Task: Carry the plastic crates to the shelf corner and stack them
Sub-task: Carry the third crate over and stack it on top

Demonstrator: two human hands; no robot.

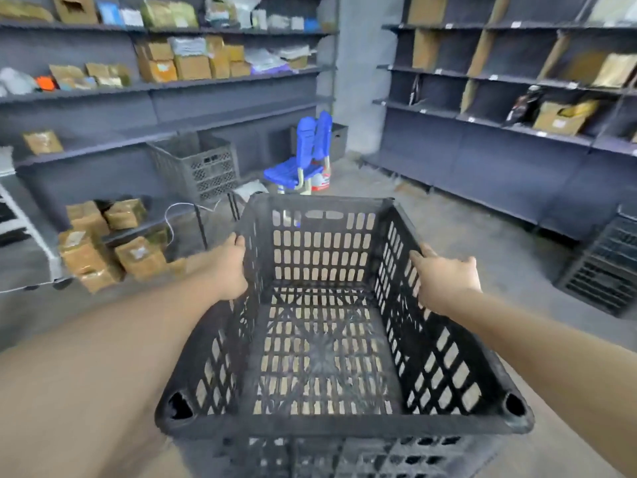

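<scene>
Mid-carry: black slotted plastic crate (pixel 331 326) held near, left hand (pixel 230 270) and right hand (pixel 443 281) clamped on opposite rims. Next, likely: steady walk to grey lattice crate (pixel 201 167) at far-left shelf corner, then stacking.

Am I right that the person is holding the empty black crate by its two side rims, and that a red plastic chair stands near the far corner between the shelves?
Not quite: the chair is blue, not red, as the head view shows. The rest holds: the left hand and right hand grip the side rims of the empty black crate, and the chair stands near the far corner.
</scene>
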